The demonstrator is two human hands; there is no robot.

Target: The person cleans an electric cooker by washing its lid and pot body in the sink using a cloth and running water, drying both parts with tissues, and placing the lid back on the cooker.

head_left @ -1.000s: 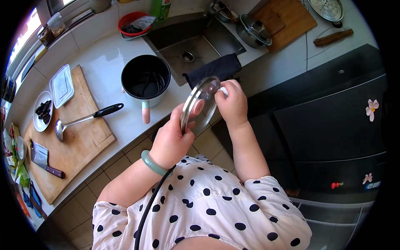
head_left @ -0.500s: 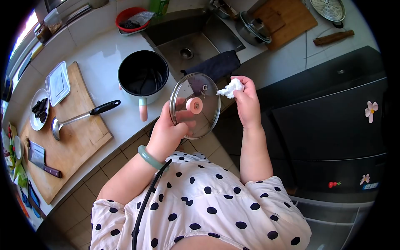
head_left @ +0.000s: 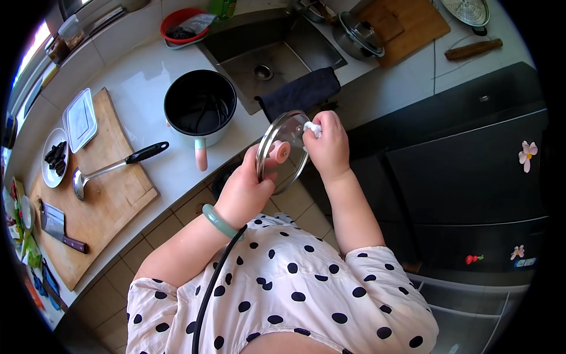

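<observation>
My left hand [head_left: 246,182] grips a round glass pot lid [head_left: 289,127] by its metal rim, and the lid is tilted on edge above the floor. A pink knob [head_left: 282,152] shows at the lid's middle. My right hand [head_left: 328,146] pinches a crumpled white tissue [head_left: 313,129] against the lid's upper right edge. Most of the tissue is hidden by the fingers. Left of the lid, on the counter, stands a black-lined pot [head_left: 200,105] with a pink and green handle [head_left: 201,154].
A cutting board [head_left: 118,194] at left carries a ladle [head_left: 112,168], a cleaver [head_left: 59,224], a plate [head_left: 54,159] with dark pieces and a plastic lid [head_left: 81,121]. Behind are a sink [head_left: 277,53] with a dark cloth [head_left: 299,93] and a red bowl [head_left: 183,26]. A black fridge [head_left: 471,171] stands right.
My right hand has moved left and brought the tissue onto the lid. The lid has turned to a steeper tilt in my left hand.
</observation>
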